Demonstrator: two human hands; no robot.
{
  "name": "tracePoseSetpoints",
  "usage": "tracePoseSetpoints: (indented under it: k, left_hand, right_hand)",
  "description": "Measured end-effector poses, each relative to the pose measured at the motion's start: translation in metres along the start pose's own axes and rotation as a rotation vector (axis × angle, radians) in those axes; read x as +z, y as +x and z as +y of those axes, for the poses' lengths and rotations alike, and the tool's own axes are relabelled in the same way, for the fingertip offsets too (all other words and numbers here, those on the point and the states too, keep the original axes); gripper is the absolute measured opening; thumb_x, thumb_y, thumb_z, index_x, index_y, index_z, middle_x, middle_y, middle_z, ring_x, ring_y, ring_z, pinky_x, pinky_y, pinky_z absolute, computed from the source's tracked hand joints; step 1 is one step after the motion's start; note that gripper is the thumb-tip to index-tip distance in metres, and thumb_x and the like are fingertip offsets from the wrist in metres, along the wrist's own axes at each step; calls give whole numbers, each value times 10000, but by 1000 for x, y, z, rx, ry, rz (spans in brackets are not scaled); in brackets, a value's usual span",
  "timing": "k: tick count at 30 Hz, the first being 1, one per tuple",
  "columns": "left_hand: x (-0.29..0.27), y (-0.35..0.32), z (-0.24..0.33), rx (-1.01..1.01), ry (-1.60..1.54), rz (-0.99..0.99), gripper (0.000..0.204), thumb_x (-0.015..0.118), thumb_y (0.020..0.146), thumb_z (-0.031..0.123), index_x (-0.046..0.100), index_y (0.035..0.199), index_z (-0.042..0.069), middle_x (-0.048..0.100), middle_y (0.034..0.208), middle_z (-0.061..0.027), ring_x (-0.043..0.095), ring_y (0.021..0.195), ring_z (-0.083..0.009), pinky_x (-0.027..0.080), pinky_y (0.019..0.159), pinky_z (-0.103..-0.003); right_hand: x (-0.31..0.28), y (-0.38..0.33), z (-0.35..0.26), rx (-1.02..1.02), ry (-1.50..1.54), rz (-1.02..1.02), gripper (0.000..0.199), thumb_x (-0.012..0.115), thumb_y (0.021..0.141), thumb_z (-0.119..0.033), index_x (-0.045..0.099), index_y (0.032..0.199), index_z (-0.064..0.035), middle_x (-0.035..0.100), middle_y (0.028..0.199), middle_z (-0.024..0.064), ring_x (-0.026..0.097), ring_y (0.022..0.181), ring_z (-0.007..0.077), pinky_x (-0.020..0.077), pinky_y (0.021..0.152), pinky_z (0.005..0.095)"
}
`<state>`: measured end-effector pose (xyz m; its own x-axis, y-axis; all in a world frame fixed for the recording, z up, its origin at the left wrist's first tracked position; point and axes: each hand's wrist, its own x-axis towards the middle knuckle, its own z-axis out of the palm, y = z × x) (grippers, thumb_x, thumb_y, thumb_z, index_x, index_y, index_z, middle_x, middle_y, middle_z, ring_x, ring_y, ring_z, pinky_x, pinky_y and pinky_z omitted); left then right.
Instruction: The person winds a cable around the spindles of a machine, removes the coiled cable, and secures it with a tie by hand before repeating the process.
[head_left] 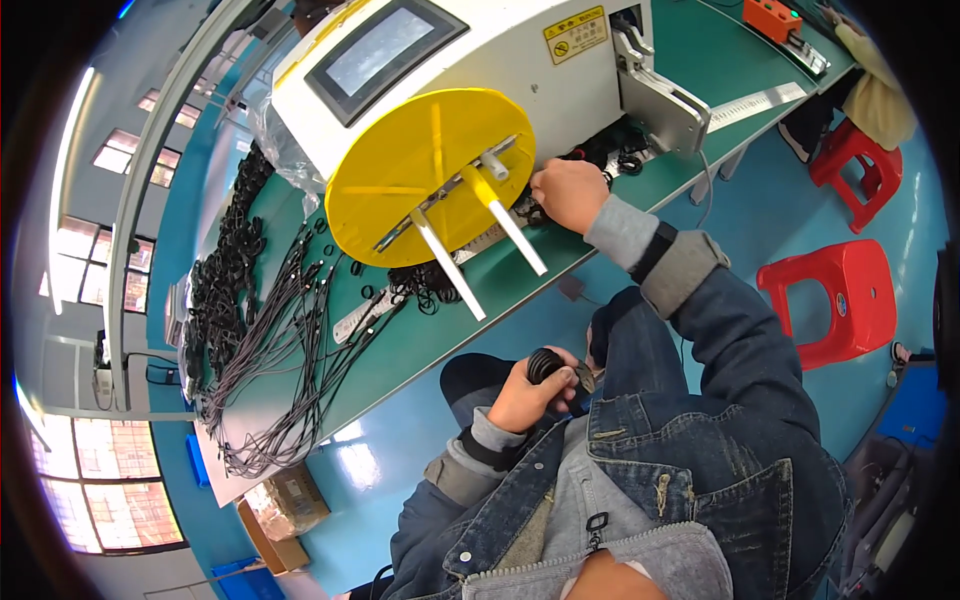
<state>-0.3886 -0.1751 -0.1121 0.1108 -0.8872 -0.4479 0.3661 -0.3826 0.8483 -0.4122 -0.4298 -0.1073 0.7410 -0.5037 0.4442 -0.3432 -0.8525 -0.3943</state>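
The left hand (pixel 527 392) is closed around a small coil of black cable (pixel 547 364), a round, rubbery bundle that sits low in front of the person's body, over the lap and away from the table. The fingers wrap it tightly, so only the top of the coil shows. The right hand (pixel 568 192) is stretched out to the green table (pixel 520 290) and rests just beside the white machine (pixel 520 70); its fingers are curled together on some thin black loops (pixel 630 158) lying at the foot of the machine, but I cannot tell exactly which piece it pinches. On the front of the machine stands a large yellow disc (pixel 420 170), flat and smooth like plastic, with pale rods (pixel 505 215) sticking out from it at an angle. A dark rectangular screen (pixel 385 50) is set in the sloped top of the machine, and a grey metal block (pixel 665 105) is fixed on its side. Farther to the left on the table lie many long black wires (pixel 290 340), thin and matte, spread in loose bunches, and beside them a heap of small wound coils (pixel 225 260). The table surface is smooth and matte green. On the shiny blue floor stand two red plastic stools (pixel 835 295), and brown cardboard boxes (pixel 285 505) lie under the table end. Both sleeves are of blue denim with grey knitted cuffs.
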Motion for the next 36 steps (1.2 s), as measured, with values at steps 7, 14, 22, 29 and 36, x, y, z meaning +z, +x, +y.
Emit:
tracePoseSetpoints:
  k: [7, 14, 22, 29, 36]
  left_hand:
    - [-9, -1, 4, -58, -103, -43, 166, 594, 842, 150, 501, 923, 39, 518, 720, -39, 480, 564, -88, 374, 429, -198]
    - [-3, 6, 11, 7, -148, -62, 185, 611, 831, 160, 493, 908, 40, 492, 700, -37, 473, 560, -95, 369, 423, -203]
    - [-3, -3, 2, 8, -122, -33, 153, 592, 838, 143, 489, 887, 41, 488, 697, -35, 471, 559, -97, 369, 429, -205]
    - [-12, 8, 9, 87, -121, 46, 128, 574, 848, 143, 490, 885, 55, 485, 708, -31, 477, 587, -100, 366, 438, -207]
    - [-4, 27, 26, 235, -188, 72, 89, 565, 849, 128, 519, 849, 52, 503, 690, -17, 482, 569, -87, 370, 435, -207]
  right_hand:
    - [30, 13, 11, -58, -222, -6, 77, 579, 677, -89, 648, 658, -61, 626, 708, 134, 626, 705, 284, 501, 633, 381]
    - [20, 10, 11, -48, -150, -67, 86, 567, 693, -92, 637, 651, -67, 625, 725, 116, 624, 725, 282, 499, 646, 380]
    - [36, 7, 22, -212, -265, 47, 105, 609, 726, -155, 610, 698, -54, 597, 765, 108, 608, 725, 270, 482, 625, 379]
    - [1, 3, 36, 800, 1668, 151, 148, 612, 806, -164, 620, 899, -49, 564, 749, -15, 451, 549, 85, 338, 442, 199]
    - [-17, -14, 36, 765, 1616, 157, 154, 612, 821, -147, 642, 937, -50, 539, 716, -62, 356, 554, 34, 252, 432, 172]
